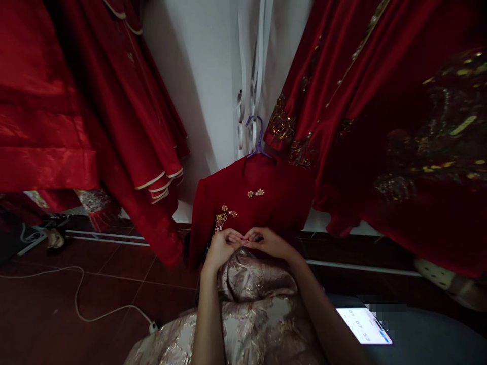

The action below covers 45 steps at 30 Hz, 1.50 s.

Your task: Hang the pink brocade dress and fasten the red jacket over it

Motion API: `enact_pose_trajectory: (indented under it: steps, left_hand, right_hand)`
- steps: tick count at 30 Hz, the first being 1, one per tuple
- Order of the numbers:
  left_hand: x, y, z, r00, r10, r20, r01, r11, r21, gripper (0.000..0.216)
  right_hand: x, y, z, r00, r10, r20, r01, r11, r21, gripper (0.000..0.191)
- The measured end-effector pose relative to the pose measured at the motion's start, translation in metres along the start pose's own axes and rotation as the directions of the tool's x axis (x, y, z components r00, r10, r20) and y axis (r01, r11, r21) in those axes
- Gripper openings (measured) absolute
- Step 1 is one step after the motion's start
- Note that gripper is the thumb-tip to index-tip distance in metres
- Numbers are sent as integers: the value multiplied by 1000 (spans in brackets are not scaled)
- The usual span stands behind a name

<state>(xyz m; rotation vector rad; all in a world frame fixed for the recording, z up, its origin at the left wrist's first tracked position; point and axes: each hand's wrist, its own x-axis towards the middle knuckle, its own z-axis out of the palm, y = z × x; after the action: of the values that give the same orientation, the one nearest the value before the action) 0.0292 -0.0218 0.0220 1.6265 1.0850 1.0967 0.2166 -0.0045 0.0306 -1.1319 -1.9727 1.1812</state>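
My left hand (224, 247) and my right hand (268, 243) meet fingertip to fingertip, each closed in a pinch. Whatever lies between the fingers is too small and dim to make out. Just beyond them hangs a red jacket (274, 210) on a purple hanger (259, 144), with beaded flower fastenings (255, 193) at the neck and a beaded tassel ornament (224, 215) on the chest. Directly below my hands, shiny beige and gold brocade fabric (262, 314) is bunched and spread out.
Red garments (152, 126) hang on the left, and sequined red garments (342, 126) on the right. A white cable (81, 289) crosses the tiled floor (125, 263). A lit phone (363, 324) lies at lower right, near a pale clog (437, 274). Metal rack bars (110, 238) run low behind.
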Motion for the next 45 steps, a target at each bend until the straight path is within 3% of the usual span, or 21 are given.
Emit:
enact_pose_trajectory:
  steps: [3,6,9,11,16,22,28,32,35,37,39,41,43,45]
  left_hand:
    - [8,-1,6,999,-50,13,51,988,-149,33]
    - [24,-1,12,976,-138,-169,82,950,-303,36]
    - [40,-1,15,904,-258,-342,87,892,-444,38]
    - [45,-1,15,880,-335,-337,100,824,-557,39]
    - [44,-2,15,919,-330,-214,55,648,-760,37]
    - [44,-5,18,905,-329,-270,27,677,-735,34]
    - [49,-7,21,857,-322,-403,14,796,-605,27]
    - [49,-5,23,853,-276,-442,26,870,-492,23]
    - [47,5,23,786,-173,-593,44,973,-226,31]
    - [47,19,23,750,36,-660,13,998,69,30]
    - [50,38,21,791,287,-541,-91,929,359,21]
    - [57,58,19,831,463,-307,-229,790,569,21]
    - [68,74,17,837,536,-105,-310,625,716,23]
    - [80,85,15,837,546,22,-335,481,810,22]
  right_hand:
    - [-9,-6,-11,994,31,104,-35,999,31,32]
    - [-19,-18,-21,984,59,168,-68,997,49,33]
    - [-24,-29,-27,982,58,182,-67,997,45,34]
    - [-25,-32,-28,982,55,182,-64,997,42,34]
    - [-22,-30,-23,981,50,185,-61,997,55,30]
    - [-22,-31,-20,982,48,185,-55,998,31,33]
    - [-19,-26,-18,980,46,195,-52,998,23,34]
    - [-18,-21,-17,982,23,189,-28,999,24,33]
    - [-20,-20,-20,979,36,199,-40,999,17,33]
    - [-23,-21,-23,975,54,217,-58,998,11,33]
    - [-26,-23,-27,970,65,233,-67,998,1,32]
    - [-28,-25,-29,967,74,242,-73,997,-14,32]
    - [-29,-26,-30,966,80,246,-78,997,-20,31]
    - [-29,-25,-30,965,80,251,-80,997,-12,30]
